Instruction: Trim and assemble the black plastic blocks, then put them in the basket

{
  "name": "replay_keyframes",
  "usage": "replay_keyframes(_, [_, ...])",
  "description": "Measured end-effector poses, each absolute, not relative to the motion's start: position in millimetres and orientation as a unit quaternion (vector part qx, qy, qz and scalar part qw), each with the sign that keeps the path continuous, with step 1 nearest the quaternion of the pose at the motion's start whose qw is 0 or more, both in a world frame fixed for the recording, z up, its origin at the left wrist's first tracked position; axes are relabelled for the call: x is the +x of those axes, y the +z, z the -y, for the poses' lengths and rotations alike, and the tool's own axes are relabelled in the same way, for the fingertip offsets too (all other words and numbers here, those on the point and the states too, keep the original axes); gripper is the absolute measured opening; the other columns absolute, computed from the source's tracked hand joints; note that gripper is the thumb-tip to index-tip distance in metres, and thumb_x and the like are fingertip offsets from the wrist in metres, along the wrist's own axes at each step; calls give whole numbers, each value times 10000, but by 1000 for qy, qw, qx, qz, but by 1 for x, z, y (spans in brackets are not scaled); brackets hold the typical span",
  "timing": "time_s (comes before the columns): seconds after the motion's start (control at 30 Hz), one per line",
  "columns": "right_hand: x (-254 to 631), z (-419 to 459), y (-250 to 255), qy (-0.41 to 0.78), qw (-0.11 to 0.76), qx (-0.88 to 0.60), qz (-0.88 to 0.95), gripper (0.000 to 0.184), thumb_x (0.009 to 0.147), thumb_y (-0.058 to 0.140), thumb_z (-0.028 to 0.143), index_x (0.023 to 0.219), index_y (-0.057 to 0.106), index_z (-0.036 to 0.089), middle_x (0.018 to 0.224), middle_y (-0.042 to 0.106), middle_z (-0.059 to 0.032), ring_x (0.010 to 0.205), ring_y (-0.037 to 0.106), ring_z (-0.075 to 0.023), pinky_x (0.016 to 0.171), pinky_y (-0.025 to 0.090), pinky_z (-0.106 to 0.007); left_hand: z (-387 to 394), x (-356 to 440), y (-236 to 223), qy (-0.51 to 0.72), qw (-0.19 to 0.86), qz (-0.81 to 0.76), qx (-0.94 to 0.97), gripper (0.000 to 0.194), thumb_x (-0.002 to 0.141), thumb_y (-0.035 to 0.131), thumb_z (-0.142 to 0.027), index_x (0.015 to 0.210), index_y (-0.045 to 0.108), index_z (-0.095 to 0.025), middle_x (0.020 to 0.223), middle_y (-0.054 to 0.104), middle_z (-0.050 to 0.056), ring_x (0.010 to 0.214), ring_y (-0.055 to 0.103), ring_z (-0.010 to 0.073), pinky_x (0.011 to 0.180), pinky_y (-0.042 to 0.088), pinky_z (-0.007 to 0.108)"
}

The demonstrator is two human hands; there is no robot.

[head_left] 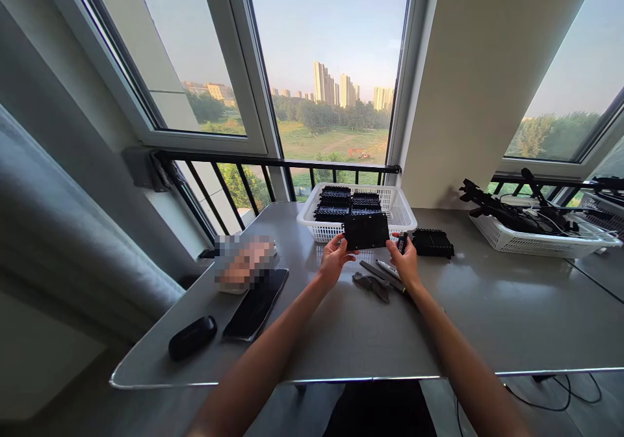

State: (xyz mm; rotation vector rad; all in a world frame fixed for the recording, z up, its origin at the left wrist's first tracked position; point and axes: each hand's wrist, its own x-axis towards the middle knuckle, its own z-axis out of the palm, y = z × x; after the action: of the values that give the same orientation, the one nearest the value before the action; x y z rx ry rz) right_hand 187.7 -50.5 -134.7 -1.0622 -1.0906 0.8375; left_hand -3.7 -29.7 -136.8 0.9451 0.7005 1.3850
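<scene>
Clock bearings taken from the panel.
- Black rectangular panel [366, 231]: one, held up at the near side of a white perforated basket [402, 212], which lies at 12.
- Left hand [336, 255]: fingers pinching the panel's left edge.
- Right hand [404, 258]: fingers gripping a small black item [402, 242], beside the panel's right edge.
- Black ribbed blocks [336, 196]: several, in the basket.
- Matching block [433, 242]: one, on the grey table [487, 313], at 3.
- White marker [387, 268]: one, at 5.

The table [517, 307] is viewed from the person's head, with the camera faced forward and down. The left hand [334, 261] and right hand [406, 263] are seen from nearby, the window [331, 27] from farther off.
</scene>
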Motion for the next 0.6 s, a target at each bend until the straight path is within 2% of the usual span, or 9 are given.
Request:
replay_keyframes(0.13, [182, 50, -136, 439, 662, -432, 427, 495, 678, 720, 536, 971, 555, 173, 557, 376, 112, 432, 325, -58, 405, 269, -192, 32, -4, -135, 592, 611, -303, 429, 543, 701, 759, -466, 1095, 533, -168, 813, 648, 17, 642, 651, 138, 516, 484, 234])
replay_keyframes(0.37, [184, 51, -134, 460, 661, -432, 408, 476, 657, 719, 533, 933, 538, 189, 530, 394, 111, 413, 320, -55, 390, 249, -189, 31, -5, -137, 602, 593, -316, 431, 604, 671, 796, -397, 1164, 569, -132, 723, 590, -32, 614, 543, 83, 576, 562, 268])
replay_keyframes(0.47, [184, 49, -137, 452, 660, -439, 408, 457, 659, 699, 533, 913, 516, 200, 534, 382, 114, 407, 312, -58, 387, 230, -193, 31, -4, -136, 584, 602, -319, 442, 650, 689, 777, -402, 1224, 537, -123, 757, 637, -7, 642, 617, 121, 578, 576, 296])
replay_keyframes(0.6, [185, 45, -141, 433, 656, -450, 424, 429, 698, 651, 535, 933, 502, 210, 548, 367, 112, 408, 307, -67, 397, 221, -203, 33, -4, -133, 553, 617, -327, 456, 689, 689, 777, -396, 1259, 499, -127, 929, 709, 68, 690, 699, 187, 543, 565, 294])
